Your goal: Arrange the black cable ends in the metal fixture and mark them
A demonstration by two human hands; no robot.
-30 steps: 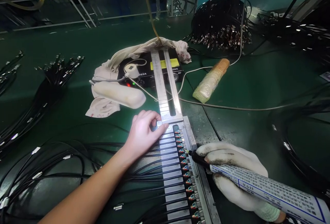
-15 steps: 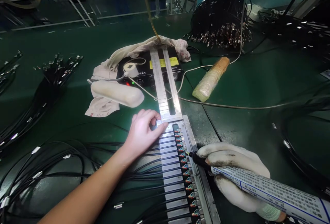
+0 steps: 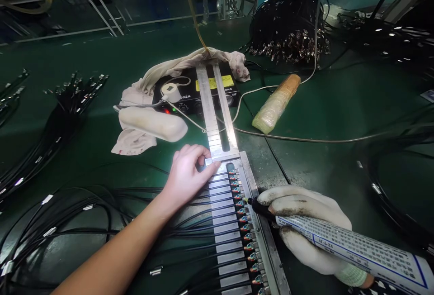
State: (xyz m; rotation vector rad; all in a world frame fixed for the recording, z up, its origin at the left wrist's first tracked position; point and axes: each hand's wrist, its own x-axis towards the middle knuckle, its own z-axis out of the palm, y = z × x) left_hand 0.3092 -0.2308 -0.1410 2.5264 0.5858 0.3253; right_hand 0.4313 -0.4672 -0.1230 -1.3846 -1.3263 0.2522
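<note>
My bare left hand (image 3: 190, 173) pinches the near-left corner of the long metal fixture (image 3: 231, 265), thumb on top and fingers curled over its edge. Across the fixture lie several black cables (image 3: 196, 234), each ending in a small metal connector (image 3: 244, 228) with coloured wires, lined up along a slot. In a stained white glove, my right hand (image 3: 312, 209) is wrapped around a white printed tube (image 3: 352, 245) with a black nozzle (image 3: 262, 206). The nozzle tip rests at or just above one connector in the upper part of the row; whether it touches is unclear.
Behind the fixture sits a black control box (image 3: 186, 102) draped with cloth (image 3: 172, 66). A white elongated lamp-like piece (image 3: 152, 123) lies beside it. To the right are a plastic-wrapped bundle (image 3: 276, 105) and a heap of black cables (image 3: 288, 23). More cables (image 3: 64, 105) lie left.
The gloved right hand and tube have shifted slightly left and up, the nozzle staying by the connectors. My left hand holds its place on the fixture.
</note>
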